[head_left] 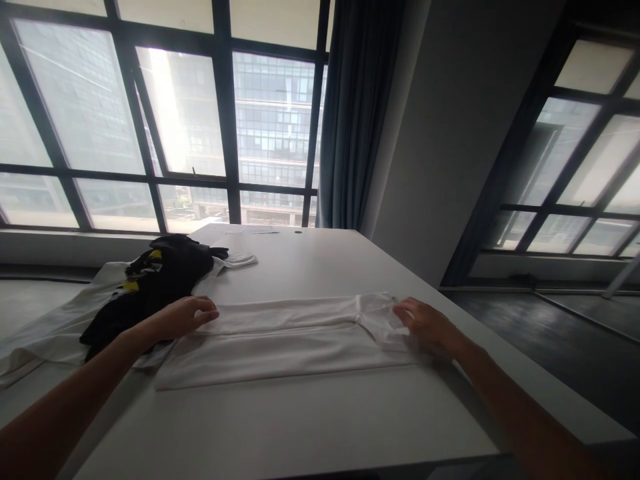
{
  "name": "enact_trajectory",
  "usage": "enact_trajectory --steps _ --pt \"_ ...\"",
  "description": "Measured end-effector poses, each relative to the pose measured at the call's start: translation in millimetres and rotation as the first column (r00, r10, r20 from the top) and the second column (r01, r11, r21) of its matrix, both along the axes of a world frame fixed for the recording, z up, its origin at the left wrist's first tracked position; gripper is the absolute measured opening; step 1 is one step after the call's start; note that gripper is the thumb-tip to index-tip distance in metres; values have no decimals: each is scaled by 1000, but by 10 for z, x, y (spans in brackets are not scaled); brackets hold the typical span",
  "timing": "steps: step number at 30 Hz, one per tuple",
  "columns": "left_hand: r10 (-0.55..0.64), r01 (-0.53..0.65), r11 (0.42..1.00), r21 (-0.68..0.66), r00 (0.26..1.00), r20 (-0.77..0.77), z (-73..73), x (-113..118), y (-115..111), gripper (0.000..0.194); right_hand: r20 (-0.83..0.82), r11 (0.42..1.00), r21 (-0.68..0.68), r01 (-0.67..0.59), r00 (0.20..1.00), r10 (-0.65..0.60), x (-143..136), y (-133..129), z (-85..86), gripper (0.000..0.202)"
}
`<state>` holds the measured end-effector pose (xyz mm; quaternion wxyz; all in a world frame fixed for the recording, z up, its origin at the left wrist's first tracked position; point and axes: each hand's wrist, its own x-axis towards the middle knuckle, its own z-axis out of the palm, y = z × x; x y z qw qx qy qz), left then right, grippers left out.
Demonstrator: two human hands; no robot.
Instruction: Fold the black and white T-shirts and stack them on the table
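Note:
A white T-shirt (285, 347) lies flat on the white table, folded into a long strip that runs from left to right. Its neckline end, a little crumpled, is on the right. At the far left corner of the strip, my left hand (183, 319) pinches the fabric edge between thumb and fingers. My right hand (425, 327) is closed on the cloth at the right end; its lower fingers are blurred and partly hidden.
Left of the shirt, a heap of black clothing (170, 277) with yellow patches lies on more white cloth (30, 337). The white table (300, 427) ends at a slanting right edge. Beyond it stand windows (273, 120), a blue curtain (355, 120) and a pillar (440, 133).

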<state>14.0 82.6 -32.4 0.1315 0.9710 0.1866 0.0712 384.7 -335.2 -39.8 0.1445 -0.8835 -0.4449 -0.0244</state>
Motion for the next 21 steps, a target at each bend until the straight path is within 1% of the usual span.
enact_trajectory --steps 2,4,5,7,9,11,14,18,20,21 --pt "-10 10 999 -33 1000 12 -76 66 -67 65 8 999 -20 37 999 -37 -134 85 -115 63" --pt "-47 46 998 -34 999 -6 -155 119 -117 72 -39 989 -129 74 996 -79 -270 189 -272 73" --pt "-71 70 997 -30 997 -29 -196 135 -129 73 -63 973 -200 112 990 -127 -325 239 -355 76" --pt "-93 92 996 -15 992 -86 -278 152 -121 74 -75 936 -304 178 975 -210 -378 325 -498 76" --pt "-72 73 997 3 989 -128 -351 166 -80 73 -53 923 -334 190 974 -220 -336 401 -584 73" --pt "-25 29 999 22 986 -165 -402 201 -26 73 -25 933 -326 151 985 -168 -198 493 -609 70" --pt "41 -29 998 58 977 -208 -419 306 31 74 1 947 -313 77 997 -81 126 717 -596 67" --pt "128 -111 990 85 965 -230 -410 475 21 73 33 954 -300 16 999 -7 589 1159 -588 67" --pt "191 -168 978 119 957 -217 -441 534 -14 71 79 953 -303 -6 996 31 769 1395 -561 66" --pt "220 -195 971 138 954 -202 -466 553 -37 69 113 951 -309 8 993 28 834 1508 -533 67"
